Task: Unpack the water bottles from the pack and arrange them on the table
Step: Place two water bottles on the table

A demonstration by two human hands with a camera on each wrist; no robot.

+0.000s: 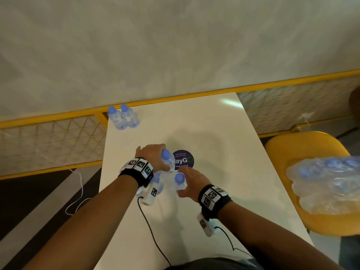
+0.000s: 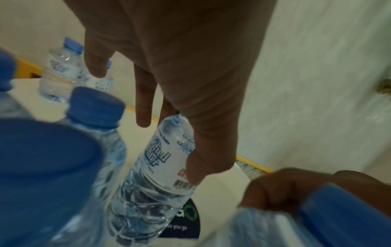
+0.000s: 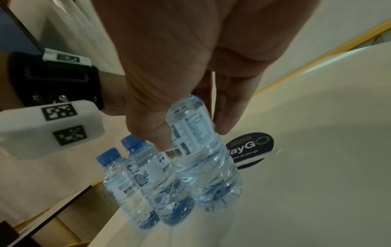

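Observation:
My left hand (image 1: 152, 155) grips a clear water bottle with a blue cap (image 1: 167, 160) by its upper body; in the left wrist view the thumb (image 2: 198, 167) lies on that bottle's label (image 2: 162, 163). My right hand (image 1: 192, 180) pinches another bottle (image 1: 180, 182) just below the neck, between thumb and fingers (image 3: 226, 117); this bottle (image 3: 203, 150) touches the white table (image 1: 214, 123). Two more bottles (image 3: 135, 180) stand side by side just left of it. A pair of bottles (image 1: 123, 117) stands at the table's far left corner. The shrink-wrapped pack (image 1: 327, 186) lies at the right.
The pack rests on a yellow chair (image 1: 303, 145) right of the table. A dark round sticker (image 1: 185, 160) marks the table's middle. A yellow-framed mesh barrier (image 1: 58, 133) runs behind the table. Wrist-camera cables (image 1: 152, 230) trail across the near tabletop.

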